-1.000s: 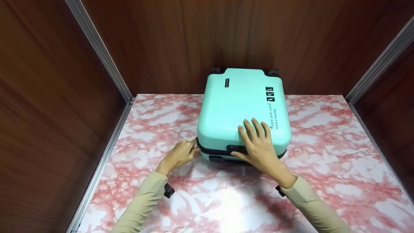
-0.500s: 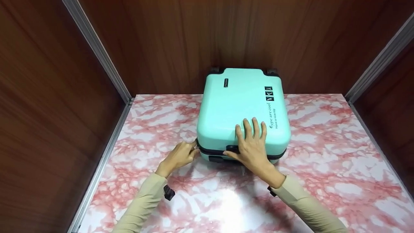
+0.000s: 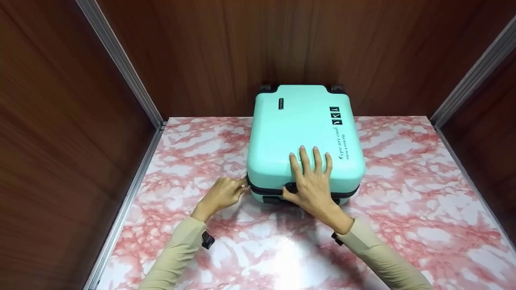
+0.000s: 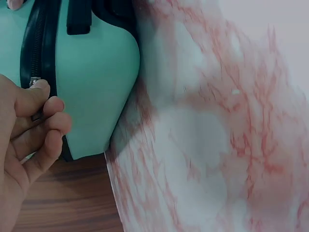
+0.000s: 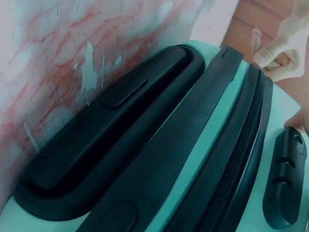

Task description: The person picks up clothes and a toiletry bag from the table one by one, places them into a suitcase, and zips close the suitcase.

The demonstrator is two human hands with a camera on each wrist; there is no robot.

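Note:
A mint-green hard-shell suitcase [image 3: 298,129] lies flat on the table, its black zipper [image 4: 36,53] running round the near side. At the near left corner my left hand [image 3: 223,193] pinches the zipper pull; the metal slider [image 4: 35,82] shows beside the thumb in the left wrist view. My right hand [image 3: 314,191] rests on the suitcase's near edge, fingers straight and spread over the lid. Its thumb [image 5: 300,118] touches the black combination lock [image 5: 285,179]. A black side handle [image 5: 164,140] is below the zipper in the right wrist view.
The table [image 3: 193,149] has a red-and-white marbled top. Brown wood-grain panels [image 3: 209,52] enclose it at the back and both sides, with metal strips [image 3: 121,60] in the corners. The suitcase's black wheels [image 3: 265,88] are close to the back panel.
My right hand has slid a little left along the suitcase's near edge, its thumb now by the lock. My left hand keeps its pinch at the left corner, almost in place.

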